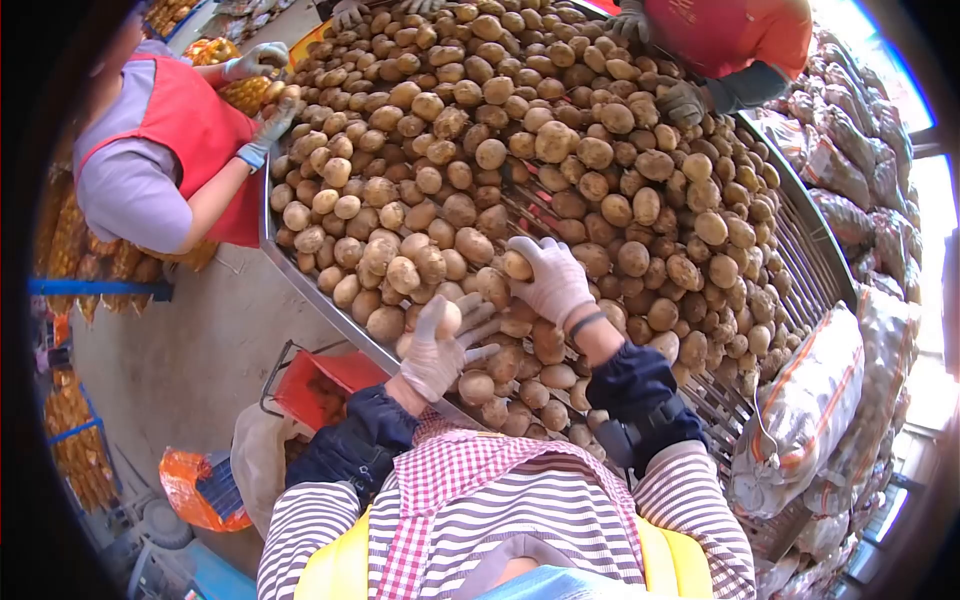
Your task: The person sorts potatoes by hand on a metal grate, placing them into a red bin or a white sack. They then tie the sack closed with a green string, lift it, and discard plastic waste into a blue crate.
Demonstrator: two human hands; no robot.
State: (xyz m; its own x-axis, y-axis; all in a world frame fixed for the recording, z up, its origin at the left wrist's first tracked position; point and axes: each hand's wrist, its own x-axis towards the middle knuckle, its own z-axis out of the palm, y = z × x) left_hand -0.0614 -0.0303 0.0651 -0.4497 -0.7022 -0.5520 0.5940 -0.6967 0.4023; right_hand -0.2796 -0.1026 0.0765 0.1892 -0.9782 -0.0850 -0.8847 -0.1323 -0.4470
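Observation:
Both my hands wear pale gloves and are over a large heap of potatoes (490,153) on a metal-edged slatted table. In my left hand (436,358), near the front edge, a potato (449,319) sits between the thumb and the fingers; the other fingers are spread over the heap. Farther in and to the right, my right hand (553,286) grips a potato (517,265) with its thumb and fingertips. Loose potatoes lie close around both hands, some with soil on their skins.
A person in a red apron (190,125) stands at the left edge, another in red (735,35) at the far right; their gloved hands are at the heap. Full sacks (800,400) line the right side. A red container (325,385) is below the table's front left edge.

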